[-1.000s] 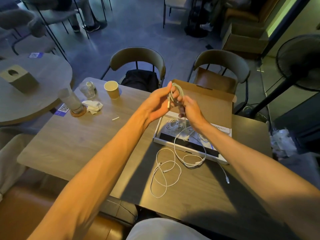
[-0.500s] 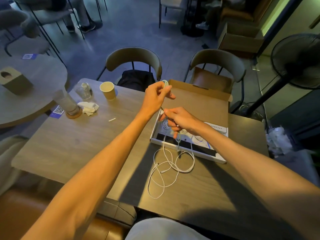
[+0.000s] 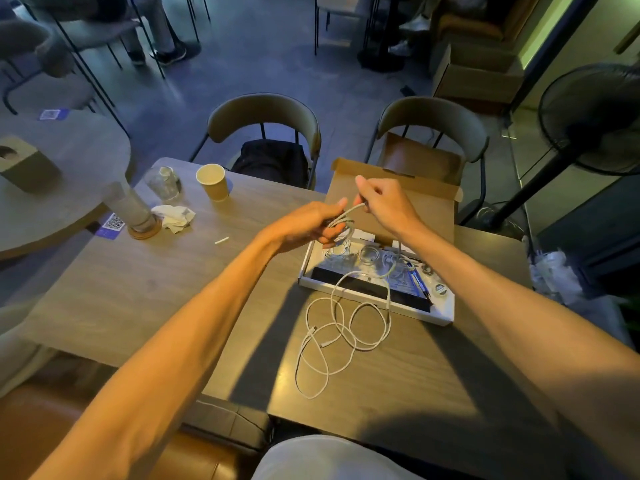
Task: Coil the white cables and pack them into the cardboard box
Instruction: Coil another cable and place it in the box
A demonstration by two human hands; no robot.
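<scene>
My left hand (image 3: 313, 225) grips a small coil of white cable (image 3: 341, 228) above the near-left corner of the open cardboard box (image 3: 446, 308). My right hand (image 3: 384, 202) pinches the same cable just beyond the coil, raised over the box. From my hands the cable drops into the box and runs out over its front wall into loose loops (image 3: 341, 329) on the table. Several coiled cables (image 3: 369, 254) lie inside the box.
The box lid (image 3: 429, 199) stands open behind my hands. A paper cup (image 3: 212, 181), a glass (image 3: 162, 183), a tall tumbler (image 3: 130, 209) on a coaster and a crumpled tissue (image 3: 175, 216) sit at the far left of the wooden table (image 3: 138, 282). Two chairs stand beyond the table; a fan (image 3: 588, 119) is at right.
My right hand has risen from down by the box to above the coil, drawing more cable up. My left hand has dropped slightly, still holding the coil. The loops on the table have shifted.
</scene>
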